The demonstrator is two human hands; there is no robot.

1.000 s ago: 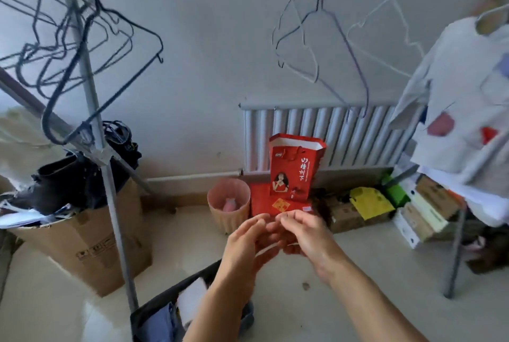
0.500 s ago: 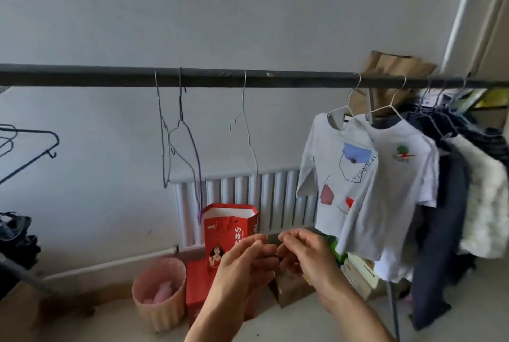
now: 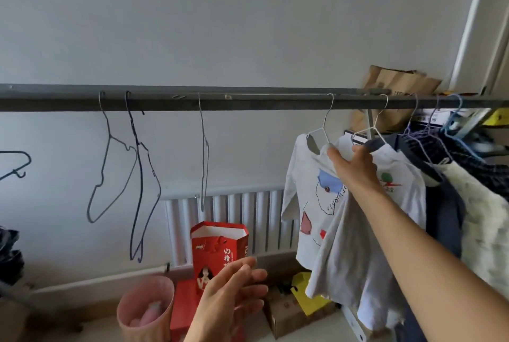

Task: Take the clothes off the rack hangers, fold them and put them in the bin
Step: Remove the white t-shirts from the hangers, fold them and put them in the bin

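A dark rail (image 3: pixel 248 102) runs across the view. Three bare wire hangers (image 3: pixel 137 176) hang on its left half. On the right hang two white printed T-shirts: the nearer one (image 3: pixel 311 204) with blue and red patches, and a second one (image 3: pixel 396 184) with a small green print behind it. My right hand (image 3: pixel 354 166) is up at the shoulder of the nearer T-shirt, between the two collars, fingers curled on the cloth. My left hand (image 3: pixel 234 295) floats low in front with relaxed fingers, holding nothing. The bin is out of view.
Further right hang a dark garment (image 3: pixel 443 217) and a fluffy white one (image 3: pixel 484 220). Below stand a radiator (image 3: pixel 248 217), a red gift bag (image 3: pixel 220 253), a pink wastebasket (image 3: pixel 146 308) and cardboard boxes (image 3: pixel 289 317) on the floor.
The view has tilted up from the floor to the rail. My right hand rose from beside the left hand to the nearer T-shirt's shoulder. My left hand stayed low.
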